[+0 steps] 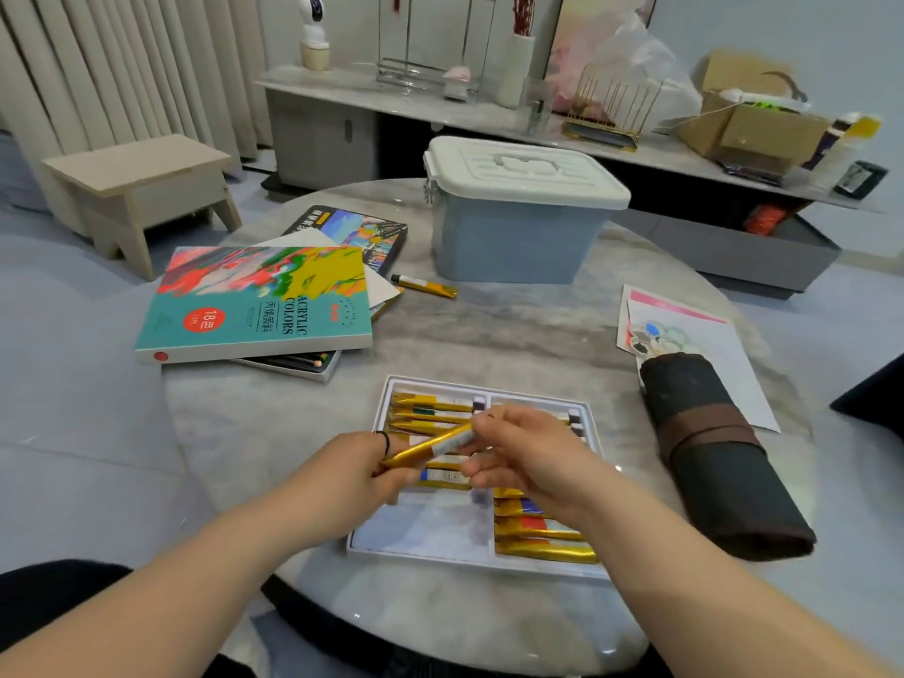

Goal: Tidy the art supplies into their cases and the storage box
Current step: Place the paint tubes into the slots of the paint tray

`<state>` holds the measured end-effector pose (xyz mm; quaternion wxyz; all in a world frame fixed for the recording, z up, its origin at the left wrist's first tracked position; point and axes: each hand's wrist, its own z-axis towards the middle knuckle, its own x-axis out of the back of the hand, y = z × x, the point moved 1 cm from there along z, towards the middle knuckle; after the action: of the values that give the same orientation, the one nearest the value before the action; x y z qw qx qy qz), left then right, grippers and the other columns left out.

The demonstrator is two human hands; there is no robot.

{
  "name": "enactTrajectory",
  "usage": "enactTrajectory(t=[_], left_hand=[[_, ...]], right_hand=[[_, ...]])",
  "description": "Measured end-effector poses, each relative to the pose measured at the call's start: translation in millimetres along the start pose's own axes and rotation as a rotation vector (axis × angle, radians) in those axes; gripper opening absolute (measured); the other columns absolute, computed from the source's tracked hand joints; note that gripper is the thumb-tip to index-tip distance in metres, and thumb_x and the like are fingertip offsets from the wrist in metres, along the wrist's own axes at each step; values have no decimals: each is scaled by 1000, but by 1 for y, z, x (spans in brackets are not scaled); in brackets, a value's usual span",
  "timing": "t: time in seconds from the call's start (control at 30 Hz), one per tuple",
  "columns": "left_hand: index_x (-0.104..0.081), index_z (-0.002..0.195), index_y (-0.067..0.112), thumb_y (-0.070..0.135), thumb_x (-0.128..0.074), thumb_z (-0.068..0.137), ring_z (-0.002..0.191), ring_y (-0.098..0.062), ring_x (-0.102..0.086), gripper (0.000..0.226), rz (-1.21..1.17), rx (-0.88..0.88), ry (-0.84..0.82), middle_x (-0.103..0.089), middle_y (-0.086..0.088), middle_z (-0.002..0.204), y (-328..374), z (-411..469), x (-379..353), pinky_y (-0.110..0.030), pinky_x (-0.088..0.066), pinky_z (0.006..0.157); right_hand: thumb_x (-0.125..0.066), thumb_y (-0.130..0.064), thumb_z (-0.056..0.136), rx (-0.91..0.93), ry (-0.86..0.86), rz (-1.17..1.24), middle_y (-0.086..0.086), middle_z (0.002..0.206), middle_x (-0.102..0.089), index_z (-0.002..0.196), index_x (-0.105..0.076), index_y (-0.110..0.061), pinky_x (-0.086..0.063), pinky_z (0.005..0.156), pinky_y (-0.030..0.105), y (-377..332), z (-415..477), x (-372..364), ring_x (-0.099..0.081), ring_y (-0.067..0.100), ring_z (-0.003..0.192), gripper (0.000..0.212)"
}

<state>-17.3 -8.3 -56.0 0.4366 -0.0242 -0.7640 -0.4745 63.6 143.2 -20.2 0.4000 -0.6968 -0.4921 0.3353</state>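
Both hands just above white plastic paint tray (424, 534). Left hand (353, 474) pinches flat end of gold paint tube (426, 446); right hand (521, 457) pinches cap end. Right of tray: rolled black brush case (711, 450). Beyond tray: teal acrylic-colours box (254, 305), then lidded blue storage box (518, 232).

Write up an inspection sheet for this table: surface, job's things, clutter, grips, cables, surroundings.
Surface: round marble table, art supplies spread across it.
Job's things: paint tray partly filled with gold tubes; held tube above it; loose tube beside the storage box, lid on; acrylic colours box at left; rolled brush case at right.
Clutter: palette on paper sheets.
Grips: left hand and right hand each hold an end of the held tube.
Cables: nothing seen.
Surroundings: wooden stool; sideboard with cardboard boxes.
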Motion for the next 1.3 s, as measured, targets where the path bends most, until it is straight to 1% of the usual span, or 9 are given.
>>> enactTrajectory(t=[0.1, 0.3, 0.4, 0.53, 0.63, 0.77, 0.9, 1.17, 1.3], left_hand=[[-56, 82, 27, 20, -57, 89, 45, 1, -47, 10, -139, 46, -16, -53, 9, 64, -4, -7, 0, -9, -37, 48], [-42, 133, 38, 40, -48, 92, 111, -7, -54, 42, 474, -129, 166, -55, 15, 128, 4, -12, 2, -18, -40, 87], [-65, 106, 37, 40, -50, 86, 81, -1, -65, 25, 628, -291, 237, -69, 17, 95, 4, -10, -1, -18, -46, 60], [-69, 58, 37, 45, -46, 62, 30, -4, -49, 25, 746, -370, 188, -55, 16, 40, -10, -1, -10, -10, -22, 27], [-72, 60, 37, 42, -55, 56, 32, -4, -51, 18, 781, -421, 165, -56, 15, 42, -1, -4, -11, -8, -21, 29], [-68, 105, 37, 37, -47, 85, 73, -3, -65, 30, 813, -433, 238, -70, 12, 85, -3, 0, -11, -14, -34, 48], [-73, 57, 35, 39, -36, 62, 31, -5, -50, 38, 784, -444, 208, -57, 14, 41, -15, -1, -18, -7, -28, 28], [-72, 54, 34, 42, -65, 47, 25, -7, -41, 13, 838, -459, 169, -60, 16, 58, -7, -7, -12, -12, -17, 30], [-73, 57, 36, 49, -87, 31, 25, -7, -41, 32, 874, -462, 149, -59, 18, 53, -9, -3, -14, -12, -14, 32]], right_hand=[[-51, -10, 93, 16, -6, -161, 5, 65, -61, 77, -55, -9, -53, 48, 17, 5, -5, 3, -60, 7, 45, 17], [-54, -20, 93, -75, 31, -252, 1, 49, -57, 68, -54, -9, -41, 35, 16, 15, -5, 5, -51, 5, 32, 27], [-54, -26, 93, -78, 65, -398, -5, 39, -53, 63, -52, -12, -34, 32, 14, 16, -4, 7, -43, 3, 27, 33], [-52, -31, 93, -110, 93, -581, -6, 44, -51, 60, -51, -15, -32, 35, 13, 24, 1, 8, -38, 2, 28, 36], [-50, -30, 94, -150, 43, -639, -7, 42, -52, 62, -52, -17, -34, 38, 14, 24, 1, 9, -40, 2, 30, 35], [-54, -24, 92, -57, -21, -874, -9, 62, -53, 88, -58, -19, -36, 45, 11, 25, -2, 7, -44, 1, 47, 8], [-52, -21, 92, 114, 12, -1183, -10, 67, -44, 113, -61, -13, -32, 53, 11, 31, -2, 5, -46, 10, 68, 24], [-52, -22, 92, 160, 37, -1256, -4, 88, -51, 115, -61, -14, -39, 63, 17, 32, 0, 3, -47, 12, 82, 26], [-52, -23, 92, 205, 85, -1287, -11, 73, -43, 116, -52, -16, -36, 59, 16, 32, 1, 4, -46, 14, 80, 25]])
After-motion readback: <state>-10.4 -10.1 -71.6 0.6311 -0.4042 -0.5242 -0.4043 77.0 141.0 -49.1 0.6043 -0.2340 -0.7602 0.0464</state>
